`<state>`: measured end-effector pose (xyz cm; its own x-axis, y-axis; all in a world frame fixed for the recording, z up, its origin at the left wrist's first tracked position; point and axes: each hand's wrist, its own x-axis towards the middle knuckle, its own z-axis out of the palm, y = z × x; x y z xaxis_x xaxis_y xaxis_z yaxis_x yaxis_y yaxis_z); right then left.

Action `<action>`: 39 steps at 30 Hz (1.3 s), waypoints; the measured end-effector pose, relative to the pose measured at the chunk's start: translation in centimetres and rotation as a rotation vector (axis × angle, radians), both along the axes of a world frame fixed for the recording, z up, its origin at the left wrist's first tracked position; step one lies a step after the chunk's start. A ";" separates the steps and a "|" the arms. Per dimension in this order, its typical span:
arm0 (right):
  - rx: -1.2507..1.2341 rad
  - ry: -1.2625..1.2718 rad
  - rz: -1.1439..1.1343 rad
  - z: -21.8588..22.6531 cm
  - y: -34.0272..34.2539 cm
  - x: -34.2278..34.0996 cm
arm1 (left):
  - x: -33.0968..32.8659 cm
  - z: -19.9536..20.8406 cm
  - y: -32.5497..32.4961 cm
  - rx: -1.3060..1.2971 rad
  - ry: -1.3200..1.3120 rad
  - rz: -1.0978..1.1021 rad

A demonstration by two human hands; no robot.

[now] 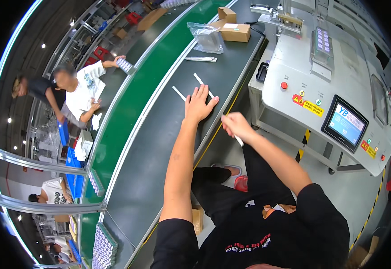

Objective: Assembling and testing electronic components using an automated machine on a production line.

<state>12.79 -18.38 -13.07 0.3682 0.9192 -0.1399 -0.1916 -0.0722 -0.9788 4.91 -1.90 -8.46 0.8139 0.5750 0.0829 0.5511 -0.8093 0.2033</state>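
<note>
My left hand (197, 104) lies palm down on the dark work table (155, 127), fingers stretched out and thumb apart. A thin white strip (179, 93) meets its fingertips on the left. Another white strip (198, 78) sticks out ahead of the fingers, and a white piece showing between index finger and thumb may be the same one. Beyond the table's right edge, my right hand (238, 125) is closed with fingers bent. A short white strip (239, 141) pokes out below that hand; the part inside the fingers is hidden.
Further along the table are several thin strips (201, 58), a clear plastic bag (206, 38) and a cardboard box (235, 32). A green conveyor (152, 71) runs along the left, with co-workers beyond it. A grey machine with a screen (345, 122) stands at right.
</note>
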 end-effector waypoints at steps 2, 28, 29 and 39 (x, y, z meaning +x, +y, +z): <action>0.010 0.208 -0.057 0.6 -4.7 -0.7 | 0.6 0.0 -0.5 0.056 -0.111 -0.065; -0.584 -1.288 -1.656 10.6 -52.6 38.9 | -3.4 -1.0 3.4 0.156 -0.136 -0.136; -0.600 -1.294 -1.641 10.4 -52.4 38.9 | -3.8 -0.7 3.6 0.159 -0.130 -0.142; -0.515 -1.050 -1.469 6.0 -54.6 39.4 | -4.3 -0.3 3.5 0.124 -0.136 -0.157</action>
<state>52.15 -72.95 -7.05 0.8297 -0.2205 0.5129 0.2192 -0.7163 -0.6625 0.66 1.58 -8.80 0.8694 0.4204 0.2598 0.3905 -0.9066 0.1601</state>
